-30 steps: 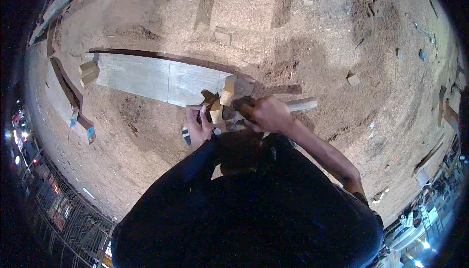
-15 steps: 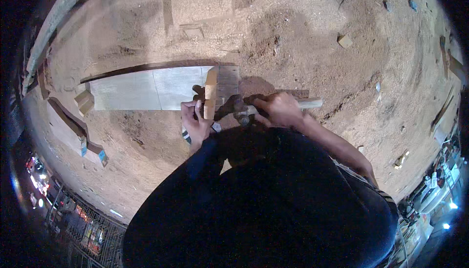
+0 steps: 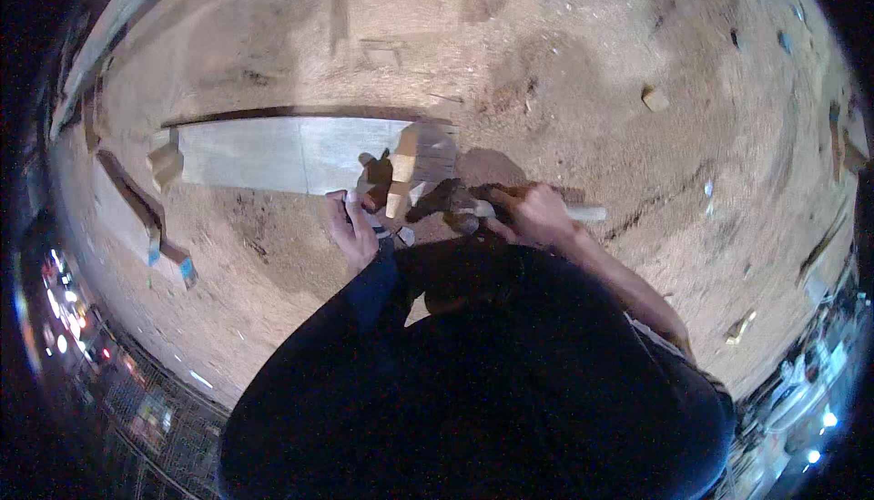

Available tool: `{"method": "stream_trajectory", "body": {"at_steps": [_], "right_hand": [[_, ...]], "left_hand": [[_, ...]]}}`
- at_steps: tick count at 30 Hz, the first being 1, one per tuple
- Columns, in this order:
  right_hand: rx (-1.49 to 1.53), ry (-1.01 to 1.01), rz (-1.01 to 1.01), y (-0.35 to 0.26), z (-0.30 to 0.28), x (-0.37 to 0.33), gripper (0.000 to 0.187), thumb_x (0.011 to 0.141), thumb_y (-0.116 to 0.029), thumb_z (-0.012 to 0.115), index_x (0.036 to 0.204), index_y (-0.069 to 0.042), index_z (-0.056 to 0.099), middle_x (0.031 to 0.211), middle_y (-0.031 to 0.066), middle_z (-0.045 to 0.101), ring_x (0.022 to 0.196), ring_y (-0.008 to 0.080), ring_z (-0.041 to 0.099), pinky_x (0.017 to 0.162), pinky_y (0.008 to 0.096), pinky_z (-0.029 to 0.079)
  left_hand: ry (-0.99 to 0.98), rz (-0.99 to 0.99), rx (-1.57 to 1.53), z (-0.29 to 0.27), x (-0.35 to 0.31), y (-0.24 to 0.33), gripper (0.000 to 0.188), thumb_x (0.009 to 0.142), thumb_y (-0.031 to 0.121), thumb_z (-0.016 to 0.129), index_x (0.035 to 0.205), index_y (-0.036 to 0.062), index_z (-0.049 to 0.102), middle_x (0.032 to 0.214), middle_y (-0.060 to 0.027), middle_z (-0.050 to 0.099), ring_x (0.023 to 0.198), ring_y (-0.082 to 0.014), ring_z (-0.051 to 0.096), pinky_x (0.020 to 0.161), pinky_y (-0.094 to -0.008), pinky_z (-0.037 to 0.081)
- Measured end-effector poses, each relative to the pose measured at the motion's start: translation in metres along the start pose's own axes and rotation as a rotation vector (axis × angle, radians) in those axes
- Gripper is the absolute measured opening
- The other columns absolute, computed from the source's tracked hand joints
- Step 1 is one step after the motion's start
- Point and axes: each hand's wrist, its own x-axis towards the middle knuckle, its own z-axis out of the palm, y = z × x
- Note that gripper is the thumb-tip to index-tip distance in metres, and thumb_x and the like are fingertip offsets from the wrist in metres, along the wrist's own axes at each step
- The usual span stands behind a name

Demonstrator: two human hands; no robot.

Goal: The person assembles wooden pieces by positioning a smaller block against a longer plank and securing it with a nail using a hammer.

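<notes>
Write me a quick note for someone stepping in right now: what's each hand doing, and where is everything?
Left hand: steadies a small wooden block on end at the right end of the long wooden plank.
Right hand: grips a hammer, its head beside the block.
The plank lies flat on the dirt ground; another small block sits at its left end.
Done: block positioned. Left: whether it is fastened cannot be told.

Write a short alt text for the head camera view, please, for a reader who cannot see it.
A person's right hand holds a hammer beside a small wooden block, which the left hand steadies at the end of a long plank lying on sandy ground.
</notes>
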Motion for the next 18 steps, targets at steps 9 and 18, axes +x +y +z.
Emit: {"method": "stream_trajectory", "body": {"at_steps": [9, 18], "right_hand": [[0.100, 0.085, -0.045, 0.013, 0.014, -0.002, 0.044, 0.088, -0.032, 0.069, 0.125, -0.009, 0.063, 0.081, 0.0203, 0.069, 0.065, 0.0387, 0.068, 0.059, 0.0491, 0.056], [0.080, 0.072, 0.006, 0.002, 0.002, 0.005, 0.041, 0.084, -0.025, 0.072, 0.120, -0.005, 0.068, 0.084, 0.0198, 0.071, 0.070, 0.0384, 0.070, 0.063, 0.0463, 0.058]], "left_hand": [[0.015, -0.033, 0.088, -0.023, 0.014, -0.020, 0.015, 0.097, 0.008, 0.065, 0.105, -0.0018, 0.073, 0.089, -0.0088, 0.072, 0.088, -0.0159, 0.065, 0.082, -0.0309, 0.051], [-0.150, 0.376, 0.369, -0.020, 0.029, 0.032, 0.051, 0.083, 0.028, 0.074, 0.126, 0.0030, 0.065, 0.123, -0.0154, 0.063, 0.119, -0.0353, 0.054, 0.102, -0.0419, 0.042]]}}
